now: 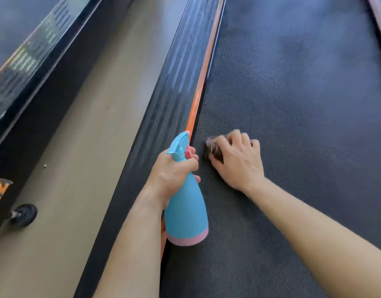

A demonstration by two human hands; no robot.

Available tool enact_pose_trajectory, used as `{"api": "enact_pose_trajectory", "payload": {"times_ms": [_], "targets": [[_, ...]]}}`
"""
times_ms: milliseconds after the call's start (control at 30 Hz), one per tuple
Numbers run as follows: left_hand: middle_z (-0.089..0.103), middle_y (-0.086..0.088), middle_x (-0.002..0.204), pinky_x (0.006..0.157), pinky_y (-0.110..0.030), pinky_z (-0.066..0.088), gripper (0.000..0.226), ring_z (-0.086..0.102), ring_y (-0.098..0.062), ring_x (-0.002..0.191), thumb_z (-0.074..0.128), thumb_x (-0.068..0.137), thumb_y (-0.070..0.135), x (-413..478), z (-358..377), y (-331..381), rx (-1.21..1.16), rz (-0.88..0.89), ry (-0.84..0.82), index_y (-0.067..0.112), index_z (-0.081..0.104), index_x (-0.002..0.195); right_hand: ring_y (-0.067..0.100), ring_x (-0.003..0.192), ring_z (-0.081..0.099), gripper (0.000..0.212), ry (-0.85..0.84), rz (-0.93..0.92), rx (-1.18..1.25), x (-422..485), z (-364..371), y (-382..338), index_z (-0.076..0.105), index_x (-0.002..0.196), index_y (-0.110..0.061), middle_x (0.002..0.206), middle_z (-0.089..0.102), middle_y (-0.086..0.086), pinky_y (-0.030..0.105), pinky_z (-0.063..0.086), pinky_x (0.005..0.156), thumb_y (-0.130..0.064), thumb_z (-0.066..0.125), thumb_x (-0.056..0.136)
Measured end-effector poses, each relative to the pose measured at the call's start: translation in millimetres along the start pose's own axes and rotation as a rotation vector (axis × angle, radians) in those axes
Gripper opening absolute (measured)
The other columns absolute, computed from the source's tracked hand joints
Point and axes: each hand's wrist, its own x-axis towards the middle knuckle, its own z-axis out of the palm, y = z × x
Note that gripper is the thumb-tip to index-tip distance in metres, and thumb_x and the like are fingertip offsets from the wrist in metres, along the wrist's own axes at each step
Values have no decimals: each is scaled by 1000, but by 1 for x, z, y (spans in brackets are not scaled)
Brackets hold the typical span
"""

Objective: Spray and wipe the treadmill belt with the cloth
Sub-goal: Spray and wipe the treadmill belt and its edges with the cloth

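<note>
The dark textured treadmill belt [293,93] fills the right side of the head view. My left hand [174,168] grips the neck of a blue spray bottle [186,207] with a pink base and pink trigger, held over the belt's left edge. Its nozzle points away from me. My right hand [239,160] presses a small dark cloth [214,147] onto the belt close to the left edge, fingers curled over it. Most of the cloth is hidden under the hand.
A black ribbed side rail [163,100] with an orange stripe [201,91] runs along the belt's left side. Beyond it is beige floor [88,136], then a second machine's dark frame [24,61] with a small black wheel [24,215] at the lower left.
</note>
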Motion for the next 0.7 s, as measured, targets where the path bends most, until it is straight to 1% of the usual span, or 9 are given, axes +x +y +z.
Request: {"api": "enact_pose_trajectory", "payload": {"times_ms": [67, 133, 233, 333, 433, 500, 600, 667, 700], "targets": [[69, -5, 99, 59, -27, 58, 39, 65, -27, 74, 61, 89, -8, 2, 0, 0, 5, 4, 3, 31, 67, 93, 32, 93, 51, 42, -10, -129, 51, -29, -3, 0, 58, 109, -23, 106, 52, 7, 46, 41, 78, -59, 48, 90], [69, -5, 99, 61, -29, 58, 40, 66, -27, 72, 62, 88, -7, 1, 2, 1, 10, 2, 3, 33, 67, 92, 32, 93, 51, 43, -33, -167, 64, -17, -2, 6, 58, 110, -24, 106, 51, 6, 45, 41, 78, -60, 46, 90], [71, -8, 102, 58, -24, 56, 37, 66, -26, 74, 62, 89, -7, 0, 4, 3, 25, -14, 14, 28, 69, 102, 34, 98, 52, 44, -15, -97, 32, 33, 9, 3, 57, 113, -24, 109, 52, 8, 46, 42, 80, -61, 47, 91], [71, -9, 104, 59, -24, 56, 28, 67, -26, 74, 63, 89, -4, -1, 3, 4, 52, -32, 30, 16, 69, 108, 35, 108, 50, 44, -84, 21, 10, 73, 17, -6, 54, 118, -24, 118, 51, 11, 50, 41, 89, -60, 50, 93], [70, -10, 102, 57, -22, 56, 27, 67, -25, 75, 63, 90, -3, -3, 3, 4, 71, -33, 47, 7, 67, 114, 35, 106, 49, 42, -73, 51, 3, 59, 12, -15, 55, 117, -24, 118, 51, 11, 50, 39, 89, -58, 53, 92], [68, -11, 100, 54, -20, 55, 27, 67, -27, 76, 62, 90, -4, -3, 4, 6, 77, -25, 50, 5, 67, 115, 33, 100, 50, 42, -24, -38, 32, 26, 7, -15, 58, 114, -26, 112, 51, 8, 47, 39, 83, -59, 54, 90], [65, -9, 99, 53, -20, 54, 38, 64, -30, 80, 60, 90, -8, -2, 4, 5, 38, -14, 33, 14, 69, 120, 32, 95, 51, 44, -30, -186, 77, -3, 4, -9, 59, 113, -28, 107, 51, 6, 45, 40, 78, -62, 48, 87], [67, -10, 102, 55, -20, 54, 49, 63, -28, 80, 60, 90, -9, -1, 4, 6, 20, -9, 26, 27, 67, 123, 33, 96, 52, 46, -36, -175, 69, 18, 8, -7, 57, 111, -26, 108, 51, 7, 45, 42, 78, -63, 46, 87], [68, -14, 105, 55, -20, 54, 46, 64, -28, 78, 60, 90, -8, -1, 4, 5, 23, -15, 31, 27, 68, 119, 33, 99, 52, 46, -34, -138, 61, 36, 10, -8, 56, 111, -25, 109, 51, 8, 47, 42, 80, -63, 46, 88]]}}
